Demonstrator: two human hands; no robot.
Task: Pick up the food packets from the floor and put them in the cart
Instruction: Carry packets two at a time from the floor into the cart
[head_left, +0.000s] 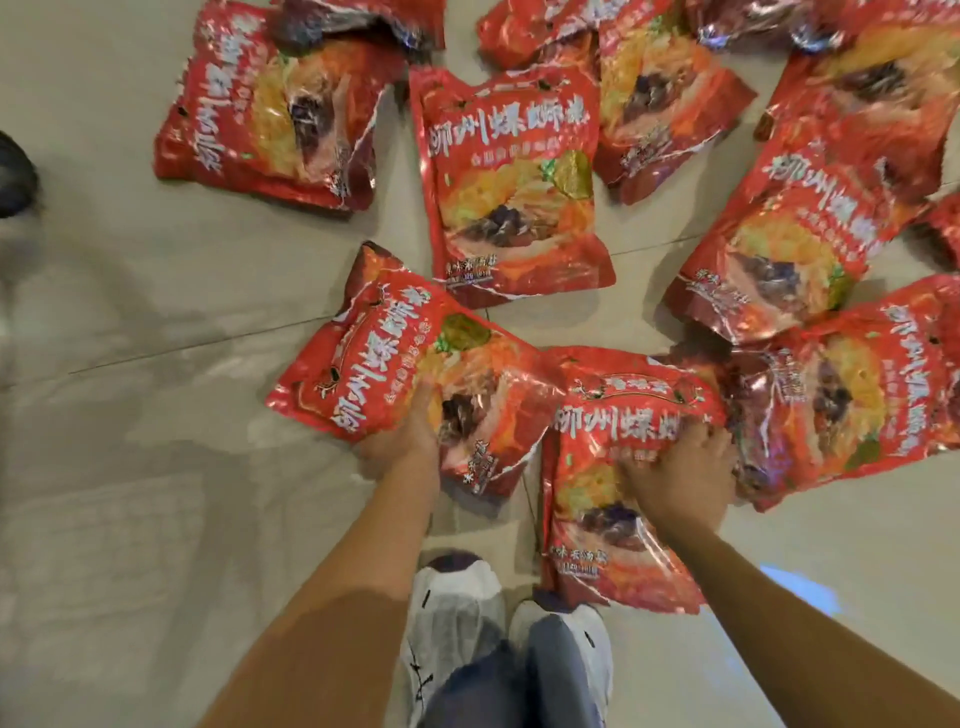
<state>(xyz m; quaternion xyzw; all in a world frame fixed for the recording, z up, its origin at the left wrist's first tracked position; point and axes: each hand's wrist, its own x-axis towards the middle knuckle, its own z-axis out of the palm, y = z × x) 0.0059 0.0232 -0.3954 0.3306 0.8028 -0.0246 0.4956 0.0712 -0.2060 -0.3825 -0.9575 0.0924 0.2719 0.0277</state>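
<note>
The left hand (402, 441) grips the near edge of a flat, crinkled red foil food packet (363, 364). Its fingers are tucked beneath, and the packet sits tilted, as if partly raised off the pale tiled floor (156, 467). The right hand (680, 475) lies on a second red foil packet (597, 561) just beside the first, with fingers curled down into the foil. This looks like a pinch being gathered rather than a firm hold (the fingertips are too blurred to be sure). The second packet's near end reaches the person's white fabric shoes (452, 613).

Farther out, more of the same packets lie scattered:
- a flat middle packet (514, 176)
- a slanted right packet (779, 234)
- a neighbouring packet (857, 395), touching or overlapping the one under the right hand
- a far-left packet (260, 104)
- several more heaped along the top edge

I judge the step in hand to be the pick-up itself, two packets at once, with most of the job ahead. The next move calls for firming up the right-hand grasp and lifting both packets clear without dragging the neighbouring one. After that comes turning to find the cart, which is not in view.
</note>
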